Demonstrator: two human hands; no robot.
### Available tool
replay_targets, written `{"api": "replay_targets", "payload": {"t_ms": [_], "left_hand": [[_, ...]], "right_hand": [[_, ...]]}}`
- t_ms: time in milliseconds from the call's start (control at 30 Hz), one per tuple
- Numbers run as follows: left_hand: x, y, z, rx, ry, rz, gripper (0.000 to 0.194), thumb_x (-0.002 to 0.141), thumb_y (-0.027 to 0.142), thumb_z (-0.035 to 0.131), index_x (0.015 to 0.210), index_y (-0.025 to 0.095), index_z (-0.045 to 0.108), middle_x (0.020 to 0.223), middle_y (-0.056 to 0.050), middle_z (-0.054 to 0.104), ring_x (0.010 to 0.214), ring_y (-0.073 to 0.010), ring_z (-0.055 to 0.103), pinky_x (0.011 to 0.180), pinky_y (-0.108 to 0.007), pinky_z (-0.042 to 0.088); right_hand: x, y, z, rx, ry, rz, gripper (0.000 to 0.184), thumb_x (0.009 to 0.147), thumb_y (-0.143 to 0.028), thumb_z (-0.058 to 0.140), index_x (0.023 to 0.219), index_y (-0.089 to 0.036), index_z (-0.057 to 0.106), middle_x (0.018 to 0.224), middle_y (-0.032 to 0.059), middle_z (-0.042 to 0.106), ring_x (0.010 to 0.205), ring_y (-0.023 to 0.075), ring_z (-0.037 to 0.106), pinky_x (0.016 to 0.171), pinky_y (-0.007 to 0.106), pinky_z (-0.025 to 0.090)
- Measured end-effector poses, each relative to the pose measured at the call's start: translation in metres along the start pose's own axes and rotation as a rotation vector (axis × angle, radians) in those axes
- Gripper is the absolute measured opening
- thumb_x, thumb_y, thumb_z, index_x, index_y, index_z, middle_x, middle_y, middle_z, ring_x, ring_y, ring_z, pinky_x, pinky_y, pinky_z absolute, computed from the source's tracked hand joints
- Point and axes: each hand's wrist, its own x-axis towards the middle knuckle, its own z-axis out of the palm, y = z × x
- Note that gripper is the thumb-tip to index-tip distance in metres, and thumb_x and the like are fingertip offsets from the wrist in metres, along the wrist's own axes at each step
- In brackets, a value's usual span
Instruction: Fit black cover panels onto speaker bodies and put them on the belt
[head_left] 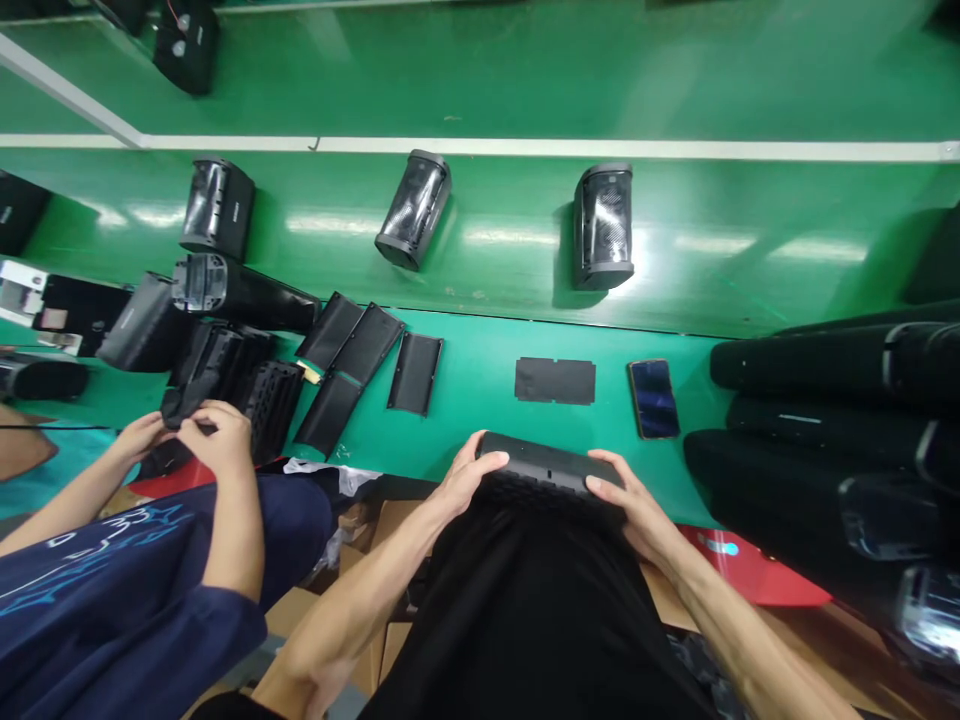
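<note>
Between my left hand (474, 472) and my right hand (628, 498) is a black plastic speaker panel (551, 460), held level at the table's near edge. Each hand grips one end, with the thumb along the near side. Its lower side looks ribbed, but is dark against my black clothes. Just beyond it a flat black rectangular sheet (555, 381) with notched edges lies on the green table (480, 350). Right of the sheet rests a phone (653, 399). Several curved black panels (415, 373) are spread to the left.
Large black speakers (810, 360) crowd the right side. Across the table, a green belt (502, 220) carries speakers wrapped in clear film (604, 225). At left, a co-worker's hands (214, 435) handle a dark part beside stacked black pieces (274, 405).
</note>
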Motion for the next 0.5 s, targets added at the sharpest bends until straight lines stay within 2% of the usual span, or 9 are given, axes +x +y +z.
{"api": "replay_targets", "payload": {"t_ms": [67,133,233,333,433,500], "left_hand": [[0.004,0.002,0.000,0.084,0.040,-0.083,0.074,0.071,0.057,0.079,0.132,0.019,0.063,0.149,-0.016,0.059,0.147,-0.0384,0.043,0.121,-0.048,0.032],[0.007,0.006,-0.002,0.115,0.028,-0.119,0.067,0.072,0.061,0.078,0.123,0.019,0.068,0.146,-0.017,0.061,0.146,-0.0405,0.043,0.120,-0.050,0.035],[0.010,0.012,-0.003,0.110,0.004,-0.114,0.057,0.071,0.060,0.079,0.112,0.020,0.072,0.134,-0.017,0.069,0.139,-0.0413,0.051,0.113,-0.050,0.042],[0.014,0.010,-0.001,0.109,0.009,-0.106,0.051,0.071,0.056,0.079,0.106,0.020,0.072,0.126,-0.016,0.073,0.132,-0.0399,0.056,0.108,-0.048,0.046],[0.019,0.005,0.000,0.106,-0.015,-0.096,0.045,0.074,0.055,0.076,0.101,0.019,0.072,0.108,-0.015,0.077,0.114,-0.0364,0.066,0.097,-0.046,0.052],[0.021,0.003,-0.001,0.102,-0.046,-0.042,0.045,0.076,0.055,0.074,0.101,0.018,0.072,0.099,-0.013,0.077,0.100,-0.0333,0.069,0.090,-0.045,0.054]], "right_hand": [[0.006,-0.002,0.001,0.028,-0.013,0.133,0.072,0.063,-0.052,0.090,0.123,-0.031,0.058,0.084,-0.0002,0.074,0.074,0.0241,0.071,0.065,0.032,0.053],[0.010,-0.003,0.000,0.048,-0.018,0.178,0.073,0.064,-0.052,0.090,0.126,-0.032,0.058,0.080,-0.0009,0.075,0.070,0.0228,0.071,0.063,0.030,0.052],[0.013,0.000,-0.001,0.071,-0.019,0.151,0.072,0.069,-0.052,0.089,0.130,-0.032,0.057,0.080,-0.0014,0.076,0.072,0.0221,0.072,0.065,0.030,0.053],[0.013,0.003,0.000,0.055,0.013,0.127,0.064,0.069,-0.053,0.086,0.122,-0.030,0.059,0.076,-0.0017,0.074,0.069,0.0233,0.071,0.062,0.030,0.052],[0.013,0.003,0.002,0.031,0.029,0.131,0.059,0.067,-0.054,0.086,0.114,-0.029,0.060,0.077,-0.0011,0.073,0.067,0.0241,0.070,0.060,0.032,0.050],[0.011,0.001,0.002,0.022,0.022,0.136,0.064,0.067,-0.057,0.086,0.118,-0.029,0.060,0.082,0.0005,0.075,0.072,0.0255,0.072,0.064,0.033,0.053]]}}
